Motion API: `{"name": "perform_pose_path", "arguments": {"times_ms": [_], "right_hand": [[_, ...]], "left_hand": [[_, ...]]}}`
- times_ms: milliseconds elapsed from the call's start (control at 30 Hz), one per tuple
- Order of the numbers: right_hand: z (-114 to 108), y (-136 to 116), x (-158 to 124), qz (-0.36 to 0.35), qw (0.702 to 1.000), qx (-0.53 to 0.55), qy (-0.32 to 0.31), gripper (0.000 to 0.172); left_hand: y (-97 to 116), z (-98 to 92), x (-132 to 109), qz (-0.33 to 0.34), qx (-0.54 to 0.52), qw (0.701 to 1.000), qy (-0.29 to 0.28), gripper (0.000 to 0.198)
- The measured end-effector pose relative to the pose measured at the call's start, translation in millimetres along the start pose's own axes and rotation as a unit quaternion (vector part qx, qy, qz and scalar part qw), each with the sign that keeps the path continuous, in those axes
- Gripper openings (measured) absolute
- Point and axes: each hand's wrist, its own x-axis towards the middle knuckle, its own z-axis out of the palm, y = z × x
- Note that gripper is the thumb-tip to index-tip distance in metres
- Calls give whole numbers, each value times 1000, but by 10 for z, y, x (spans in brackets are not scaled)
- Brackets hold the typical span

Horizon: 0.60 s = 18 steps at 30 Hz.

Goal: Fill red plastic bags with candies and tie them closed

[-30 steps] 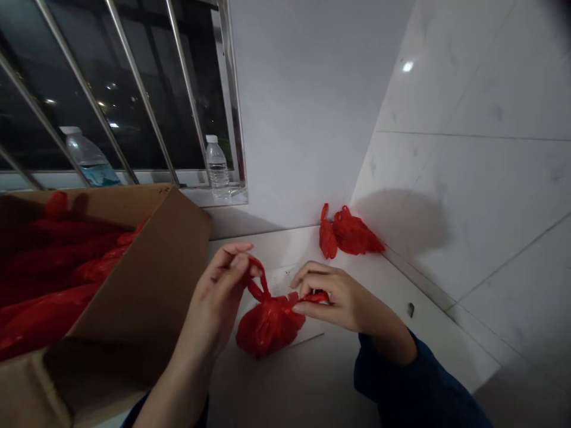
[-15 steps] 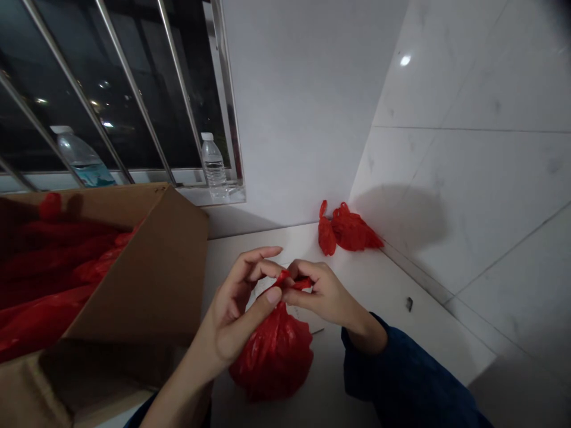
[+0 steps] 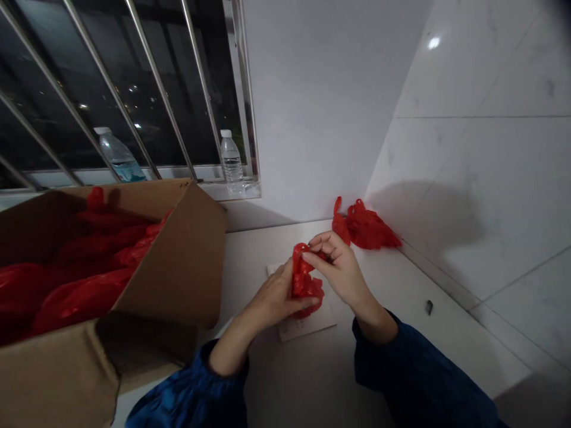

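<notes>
A red plastic bag (image 3: 307, 286) is between my hands, above the white surface, bunched up and much of it hidden. My left hand (image 3: 275, 298) is wrapped round its side, thumb lying across the front. With thumb and fingers, my right hand (image 3: 336, 261) pinches the red plastic at the top, where a loop stands up. Below the bag lies a flat white pad or sheet (image 3: 312, 326), partly covered.
At left stands an open cardboard box (image 3: 196, 255) with several red bags (image 3: 89, 297) inside. More red bags (image 3: 372, 229) sit in the far corner by the wall. Two plastic bottles (image 3: 232, 163) stand at the barred window. A small dark object (image 3: 429, 307) lies at right.
The bag has come up and away from me and now looks smaller and turned. My left hand has shifted from its top to its side. The view has swung left.
</notes>
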Motion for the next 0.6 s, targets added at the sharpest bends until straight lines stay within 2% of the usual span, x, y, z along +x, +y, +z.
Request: {"name": "perform_pose_path", "arguments": {"times_ms": [67, 133, 200, 300, 400, 533, 600], "right_hand": [[-37, 47, 26, 2, 1000, -27, -10, 20], [-111, 106, 56, 4, 997, -53, -49, 26], [-209, 193, 82, 7, 990, -85, -113, 45], [-317, 387, 85, 26, 966, -150, -210, 85], [-300, 610, 23, 29, 939, -201, -278, 108], [-161, 847, -161, 19, 924, -242, -297, 123], [-103, 947, -283, 23, 920, -266, -286, 129]], "left_hand": [[-231, 67, 69, -13, 40, 999, 11, 47], [-422, 87, 138, -28, 91, 995, 30, 32], [-547, 67, 188, -24, 104, 994, 38, 38], [-648, 38, 207, -3, 69, 997, 38, 50], [-734, 77, 149, -9, 68, 997, 44, 62], [-836, 173, -28, -9, 131, 990, 48, 77], [-871, 200, -127, -14, 181, 983, 42, 76]]}}
